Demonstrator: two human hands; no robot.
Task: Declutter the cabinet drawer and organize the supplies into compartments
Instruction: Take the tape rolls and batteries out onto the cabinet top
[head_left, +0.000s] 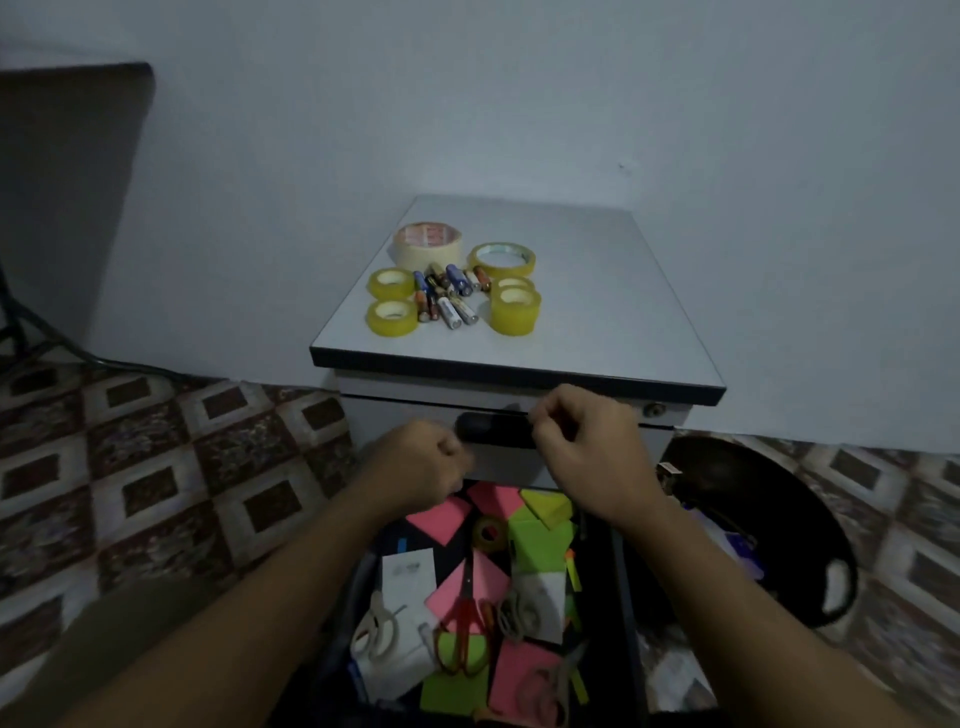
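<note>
We look down on the open drawer (623, 582), nearest us, below the cabinet top (597, 291). In it lie one tape roll (489, 532), three pairs of scissors that we can make out, white (376, 623), red (464, 642) and pale (558, 675), and pink and green sticky notes (441, 519), too overlapped to count. On the cabinet top, farther off, stand six rolls: one beige roll (427, 243), one wide yellow ring (502, 258) and four small yellow rolls (392, 316), around a heap of batteries (447, 296), roughly ten. Our left hand (415, 462) is curled into a fist above the drawer's far end. Our right hand (587, 447) has thumb and forefinger pressed together by the dark handle (493, 431). Whether either holds anything we cannot tell. A black bin (779, 519) stands to the right.
</note>
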